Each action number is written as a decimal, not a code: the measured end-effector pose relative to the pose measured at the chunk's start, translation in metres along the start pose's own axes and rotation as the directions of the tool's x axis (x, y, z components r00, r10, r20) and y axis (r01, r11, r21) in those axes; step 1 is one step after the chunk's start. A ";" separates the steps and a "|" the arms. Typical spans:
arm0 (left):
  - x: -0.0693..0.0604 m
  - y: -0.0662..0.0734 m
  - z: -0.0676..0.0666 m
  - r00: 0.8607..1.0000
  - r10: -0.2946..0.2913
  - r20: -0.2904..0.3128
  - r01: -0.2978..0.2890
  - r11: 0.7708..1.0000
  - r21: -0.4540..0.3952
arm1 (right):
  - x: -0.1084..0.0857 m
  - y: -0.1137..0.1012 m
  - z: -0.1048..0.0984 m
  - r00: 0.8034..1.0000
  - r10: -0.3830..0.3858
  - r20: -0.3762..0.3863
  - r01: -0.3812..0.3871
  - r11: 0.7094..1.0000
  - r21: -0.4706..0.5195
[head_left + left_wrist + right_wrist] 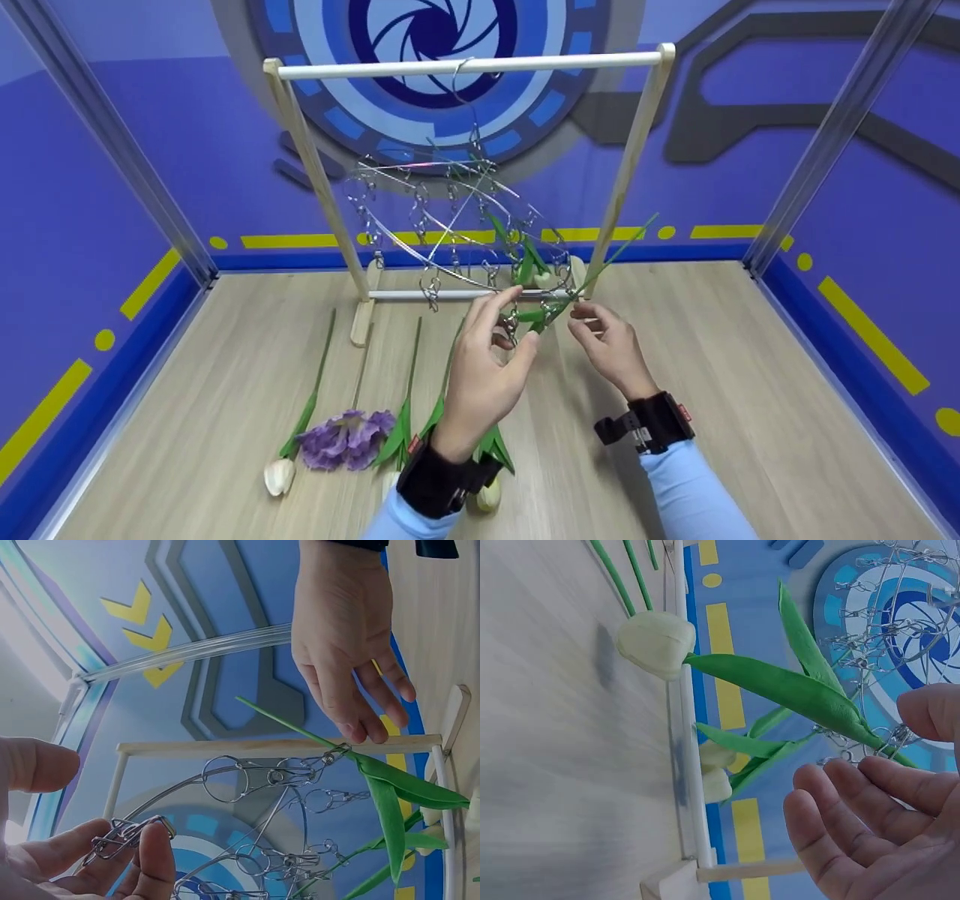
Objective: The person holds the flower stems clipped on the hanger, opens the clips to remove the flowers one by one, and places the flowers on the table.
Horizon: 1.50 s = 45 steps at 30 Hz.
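From the wooden rack hangs a wire clip hanger (450, 232) with several metal clips. A clip on its near right side holds an artificial white tulip (656, 645) by its green stem, head down. My left hand (491, 364) is beside it, thumb apart from the fingers, a metal clip (129, 836) lying by the fingertips. My right hand (611, 349) is just right of the stem, fingers loosely bent and apart from the thumb, holding nothing. Behind hang other white tulips (716, 784), clipped with their leaves drooping.
The rack's wooden post (630, 157) stands on the right. On the table at the front left lie a white tulip (279, 477), a purple flower (346, 442) and more tulips (489, 496), partly behind my left arm. Blue patterned walls (150, 150) enclose the table.
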<state>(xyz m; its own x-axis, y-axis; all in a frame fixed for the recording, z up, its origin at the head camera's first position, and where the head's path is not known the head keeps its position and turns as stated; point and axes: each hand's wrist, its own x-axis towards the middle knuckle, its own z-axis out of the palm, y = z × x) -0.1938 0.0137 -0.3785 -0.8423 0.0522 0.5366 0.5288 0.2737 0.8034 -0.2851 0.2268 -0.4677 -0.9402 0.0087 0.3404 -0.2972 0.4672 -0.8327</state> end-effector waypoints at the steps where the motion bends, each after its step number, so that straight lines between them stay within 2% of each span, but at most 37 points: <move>1: 0.000 0.001 -0.001 1.000 0.005 -0.003 -0.005 1.000 -0.012 | 0.001 -0.001 0.001 1.000 0.009 0.001 -0.009 1.000 0.010; 6: -0.002 0.003 -0.006 1.000 0.021 -0.017 -0.022 0.997 -0.077 | 0.007 -0.003 0.005 0.998 0.060 0.018 -0.061 0.993 0.106; 13: -0.004 0.007 -0.013 0.999 0.029 -0.029 -0.032 0.993 -0.118 | 0.010 -0.003 0.013 0.988 0.142 0.064 -0.153 0.962 0.227; 17: -0.006 0.007 -0.017 0.999 0.030 -0.037 -0.035 0.991 -0.131 | 0.008 -0.004 0.017 0.983 0.162 0.085 -0.179 0.945 0.275; 23: -0.008 0.007 -0.024 0.999 0.023 -0.049 -0.031 0.987 -0.160 | 0.005 -0.006 0.024 0.979 0.159 0.130 -0.192 0.935 0.297; 29: -0.010 0.006 -0.030 0.999 0.018 -0.037 -0.023 0.987 -0.159 | 0.003 -0.007 0.029 0.973 0.166 0.161 -0.213 0.916 0.341; 37: -0.010 0.002 -0.039 0.999 0.016 -0.038 -0.022 0.986 -0.166 | -0.004 -0.007 0.023 0.980 0.151 0.133 -0.187 0.925 0.329; 41: -0.008 -0.002 -0.043 0.998 -0.008 -0.055 -0.001 0.986 -0.165 | -0.010 -0.010 0.017 0.985 0.127 0.118 -0.156 0.946 0.284; 45: -0.007 -0.008 -0.047 0.997 -0.033 -0.064 0.021 0.982 -0.188 | -0.018 -0.011 0.012 0.991 0.071 0.116 -0.096 0.970 0.224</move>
<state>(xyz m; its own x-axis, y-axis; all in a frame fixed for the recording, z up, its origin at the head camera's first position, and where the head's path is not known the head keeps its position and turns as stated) -0.1872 -0.0343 -0.3770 -0.8509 -0.0188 0.5250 0.5216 0.0888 0.8485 -0.2672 0.2109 -0.4696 -0.9719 -0.0603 0.2274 -0.2353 0.2543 -0.9381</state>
